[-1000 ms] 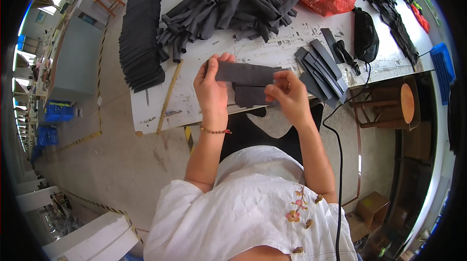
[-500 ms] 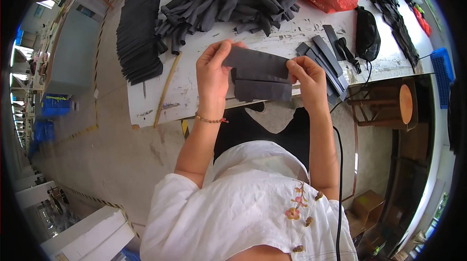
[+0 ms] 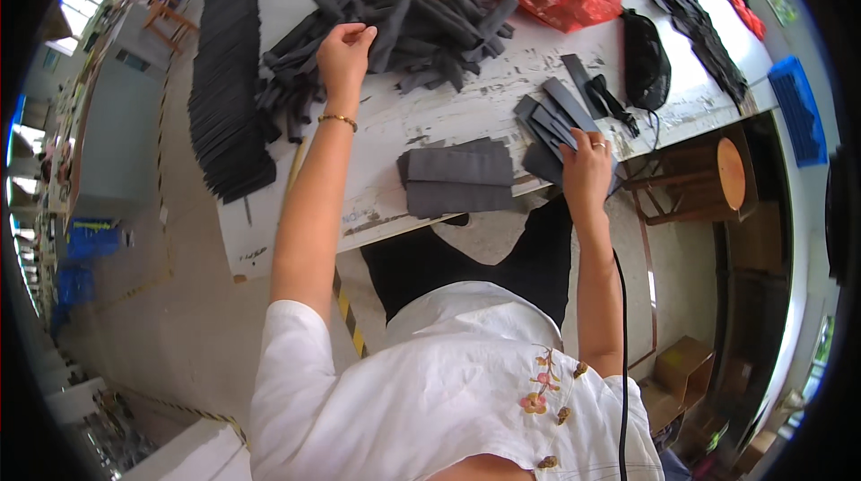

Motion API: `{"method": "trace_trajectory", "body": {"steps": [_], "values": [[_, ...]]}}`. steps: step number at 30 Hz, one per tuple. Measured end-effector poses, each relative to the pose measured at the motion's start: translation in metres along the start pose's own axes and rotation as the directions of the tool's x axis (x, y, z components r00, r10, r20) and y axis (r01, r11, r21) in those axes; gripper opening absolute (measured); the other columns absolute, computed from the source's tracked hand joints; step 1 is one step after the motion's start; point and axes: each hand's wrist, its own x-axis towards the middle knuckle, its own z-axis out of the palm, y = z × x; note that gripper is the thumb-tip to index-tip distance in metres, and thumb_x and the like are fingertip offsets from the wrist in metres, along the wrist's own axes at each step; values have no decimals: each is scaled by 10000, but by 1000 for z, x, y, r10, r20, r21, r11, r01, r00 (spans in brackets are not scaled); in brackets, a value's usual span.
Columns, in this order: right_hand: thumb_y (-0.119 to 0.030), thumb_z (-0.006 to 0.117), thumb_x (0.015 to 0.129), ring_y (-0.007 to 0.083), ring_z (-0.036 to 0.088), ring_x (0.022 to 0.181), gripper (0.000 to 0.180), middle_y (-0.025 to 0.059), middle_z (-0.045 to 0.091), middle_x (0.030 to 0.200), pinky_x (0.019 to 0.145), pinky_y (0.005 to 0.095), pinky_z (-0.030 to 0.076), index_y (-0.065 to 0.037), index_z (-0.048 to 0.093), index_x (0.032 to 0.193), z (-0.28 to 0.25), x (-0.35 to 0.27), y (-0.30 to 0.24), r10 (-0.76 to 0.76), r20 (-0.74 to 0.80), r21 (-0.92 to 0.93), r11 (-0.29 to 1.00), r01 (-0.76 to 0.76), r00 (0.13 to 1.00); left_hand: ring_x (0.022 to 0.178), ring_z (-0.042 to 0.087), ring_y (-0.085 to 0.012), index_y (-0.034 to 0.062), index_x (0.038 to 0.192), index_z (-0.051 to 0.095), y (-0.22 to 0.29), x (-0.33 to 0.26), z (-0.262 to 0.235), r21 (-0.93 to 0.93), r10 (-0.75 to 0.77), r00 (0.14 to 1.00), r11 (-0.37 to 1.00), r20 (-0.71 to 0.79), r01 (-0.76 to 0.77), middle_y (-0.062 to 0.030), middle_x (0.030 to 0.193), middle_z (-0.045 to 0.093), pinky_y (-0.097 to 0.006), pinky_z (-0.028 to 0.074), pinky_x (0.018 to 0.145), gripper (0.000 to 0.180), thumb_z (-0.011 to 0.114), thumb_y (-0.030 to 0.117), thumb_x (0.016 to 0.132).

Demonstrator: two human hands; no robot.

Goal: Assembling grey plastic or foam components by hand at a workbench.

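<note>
White and paint-scuffed, the desk (image 3: 395, 122) carried dark foam stock. I saw the left hand (image 3: 341, 55) reached out over the heap of black foam tubes (image 3: 421, 23), fingers curled and pinching at one piece on the heap's near edge. The right hand (image 3: 585, 171) lay palm-down on a fan of flat grey strips (image 3: 547, 122) at the desk's near edge, fingers loosely bent; I could not tell whether it gripped one. Between both hands lay folded grey foam pads (image 3: 457, 178), stacked.
</note>
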Motion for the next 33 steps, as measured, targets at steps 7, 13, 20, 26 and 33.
{"method": "trace_trajectory", "body": {"steps": [7, 13, 20, 26, 33], "values": [[-219, 665, 837, 315, 522, 1039, 383, 120, 574, 1096, 843, 434, 435, -23, 589, 1157, 23, 29, 6, 55, -124, -151, 986, -74, 991, 831, 619, -320, 7, 820, 629, -36, 9, 40, 446, 186, 982, 881, -16, -159, -114, 844, 645, -415, 490, 784, 339, 787, 296, 737], [-154, 615, 824, 285, 558, 1000, 219, 107, 610, 1032, 835, 404, 442, -23, 634, 998, 54, 52, 8, 71, 113, -354, 935, -27, 991, 718, 622, -222, -40, 999, 595, -30, -2, 10, -55, 20, 1000, 998, -24, -21, -120, 891, 656, -350, 488, 701, 270, 622, 215, 914], [-86, 566, 790, 266, 573, 963, 136, 116, 615, 949, 829, 382, 437, -18, 648, 875, 56, 46, 10, -152, 142, -391, 899, 196, 978, 487, 516, -148, -19, 1042, 516, -8, -64, -36, -469, -429, 897, 774, 106, 425, -66, 707, 557, -282, 380, 405, 288, 507, 264, 993], [-97, 586, 821, 286, 586, 923, 91, 136, 618, 967, 821, 392, 439, -32, 629, 869, 46, 47, 15, -167, 67, -197, 964, 177, 984, 536, 566, -159, -6, 932, 554, 19, -98, -39, -732, -500, 849, 512, 171, 449, -111, 757, 627, -274, 454, 459, 341, 667, 315, 910], [17, 548, 912, 250, 628, 845, 184, 131, 625, 937, 764, 316, 492, -22, 599, 1084, -29, 41, -42, 62, -210, 541, 839, 64, 976, 913, 684, -240, -17, 996, 630, 36, -119, -41, -786, -506, 724, 134, 469, 603, -152, 961, 682, -345, 592, 798, 210, 670, 164, 899]]}}
